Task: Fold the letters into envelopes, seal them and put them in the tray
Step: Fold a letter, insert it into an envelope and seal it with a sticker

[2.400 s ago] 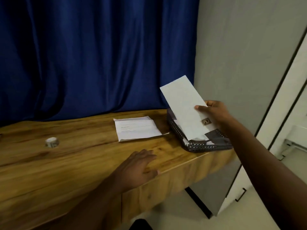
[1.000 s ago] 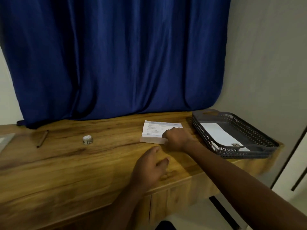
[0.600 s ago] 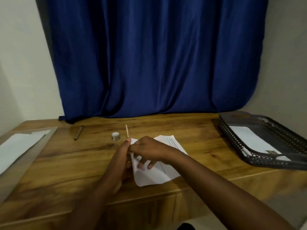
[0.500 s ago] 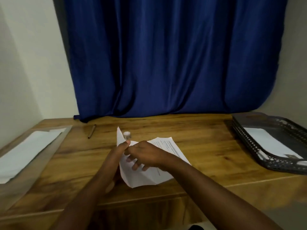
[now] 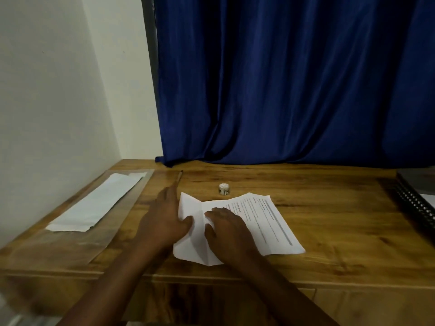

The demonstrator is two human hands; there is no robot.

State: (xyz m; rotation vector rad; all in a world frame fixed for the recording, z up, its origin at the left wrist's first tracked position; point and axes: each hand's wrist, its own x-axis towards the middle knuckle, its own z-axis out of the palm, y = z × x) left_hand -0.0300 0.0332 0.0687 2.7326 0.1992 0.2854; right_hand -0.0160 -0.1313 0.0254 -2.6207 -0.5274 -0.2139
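Note:
A printed white letter (image 5: 263, 222) lies on the wooden desk (image 5: 329, 208) near its front edge, its left part folded over with a crease showing. My left hand (image 5: 164, 220) lies flat at the letter's left edge, fingers spread, thumb on the paper. My right hand (image 5: 226, 229) presses palm down on the folded left part. A long white envelope (image 5: 94, 205) lies under a clear sheet at the desk's left. The dark mesh tray (image 5: 414, 203) shows at the right edge, with a bit of white envelope (image 5: 429, 200) in it.
A small white tape roll (image 5: 223, 189) stands just beyond the letter. A pen (image 5: 179, 176) lies behind my left hand near the blue curtain (image 5: 282, 90). A white wall borders the desk's left side.
The right hand dropped an envelope in the tray, then dragged the letter to the desk's front. Both hands lifted its left corner and now press it flat. My view has swung left.

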